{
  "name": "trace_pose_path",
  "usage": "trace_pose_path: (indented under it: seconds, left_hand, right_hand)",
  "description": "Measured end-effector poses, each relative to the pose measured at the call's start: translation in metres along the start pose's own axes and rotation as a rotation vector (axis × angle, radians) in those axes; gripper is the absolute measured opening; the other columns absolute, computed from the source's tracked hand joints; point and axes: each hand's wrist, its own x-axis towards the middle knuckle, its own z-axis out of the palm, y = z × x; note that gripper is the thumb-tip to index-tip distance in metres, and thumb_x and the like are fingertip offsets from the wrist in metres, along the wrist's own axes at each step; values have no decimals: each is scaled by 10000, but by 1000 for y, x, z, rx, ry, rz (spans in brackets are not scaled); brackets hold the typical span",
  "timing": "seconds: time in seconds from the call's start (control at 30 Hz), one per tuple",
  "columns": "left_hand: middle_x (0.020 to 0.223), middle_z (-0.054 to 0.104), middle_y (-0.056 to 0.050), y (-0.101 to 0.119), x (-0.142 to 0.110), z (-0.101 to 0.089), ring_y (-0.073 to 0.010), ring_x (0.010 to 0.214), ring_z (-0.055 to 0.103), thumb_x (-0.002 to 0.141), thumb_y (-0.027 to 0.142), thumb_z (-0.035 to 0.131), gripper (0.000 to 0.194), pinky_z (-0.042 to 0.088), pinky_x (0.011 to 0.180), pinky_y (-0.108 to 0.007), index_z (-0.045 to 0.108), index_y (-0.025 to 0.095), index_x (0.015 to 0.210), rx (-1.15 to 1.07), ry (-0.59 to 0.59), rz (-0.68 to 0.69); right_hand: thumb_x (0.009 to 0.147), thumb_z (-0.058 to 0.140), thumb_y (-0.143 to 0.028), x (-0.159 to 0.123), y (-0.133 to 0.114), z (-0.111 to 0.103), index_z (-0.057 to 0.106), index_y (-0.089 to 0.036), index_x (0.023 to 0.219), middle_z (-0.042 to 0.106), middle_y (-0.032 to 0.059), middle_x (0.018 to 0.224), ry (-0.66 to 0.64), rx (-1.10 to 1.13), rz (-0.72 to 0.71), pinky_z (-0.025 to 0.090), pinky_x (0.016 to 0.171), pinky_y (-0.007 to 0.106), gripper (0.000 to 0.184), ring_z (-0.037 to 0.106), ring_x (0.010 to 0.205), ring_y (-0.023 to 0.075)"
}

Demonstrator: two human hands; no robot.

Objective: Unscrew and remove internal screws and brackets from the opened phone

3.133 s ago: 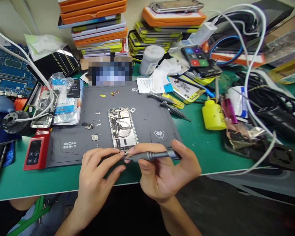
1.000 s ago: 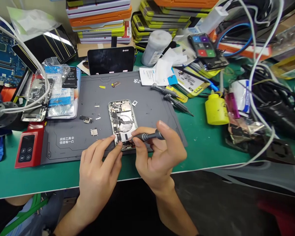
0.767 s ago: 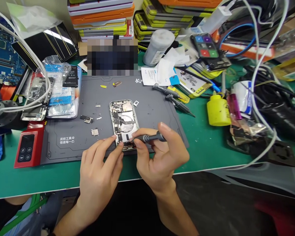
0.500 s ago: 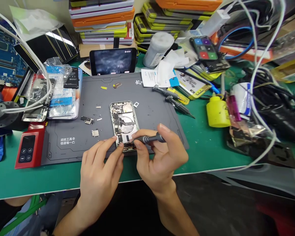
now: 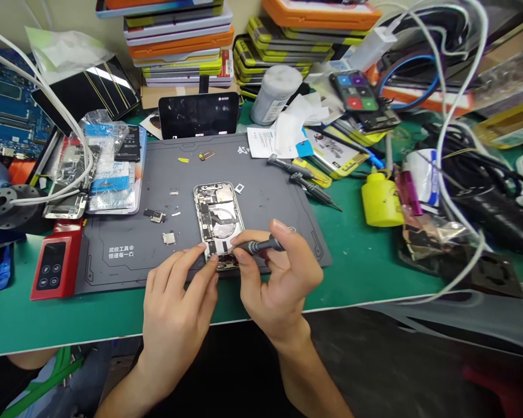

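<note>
An opened phone (image 5: 224,225) lies on the grey work mat (image 5: 270,209), its inner parts and a round coil showing. My left hand (image 5: 174,307) holds the phone's lower left edge with its fingertips. A dark screwdriver (image 5: 261,246) is gripped in my right hand (image 5: 281,284), its tip end over the phone's lower part. My fingers hide exactly what the tip touches. Left of the phone are a small metal plate (image 5: 169,238) and a dark phone part (image 5: 155,215). A SIM tray (image 5: 239,188) lies near its upper right corner.
Two screwdrivers (image 5: 316,191) lie across the mat's right edge, with a yellow bottle (image 5: 381,198) farther right. A standing phone (image 5: 198,116) is behind the mat. A red device (image 5: 56,264) sits at its left. White cables (image 5: 442,151) hang at the right.
The view has shifted slightly. Both hands keep their places at the phone, and the screwdriver stays in my right hand. The standing phone's screen has turned darker.
</note>
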Motion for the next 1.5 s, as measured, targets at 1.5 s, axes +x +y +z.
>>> trace_pose_path:
  seconds: [1.5]
  left_hand:
    - [1325, 768, -103, -6, 1, 4, -286, 1174, 686, 1042, 133, 706, 248, 501, 962, -410, 746, 204, 1276, 72, 53, 45]
  right_hand:
    - [1127, 554, -253, 5, -6, -22, 421, -296, 1613, 704, 40, 1008, 174, 38, 226, 627, 613, 312, 506, 674, 714, 166]
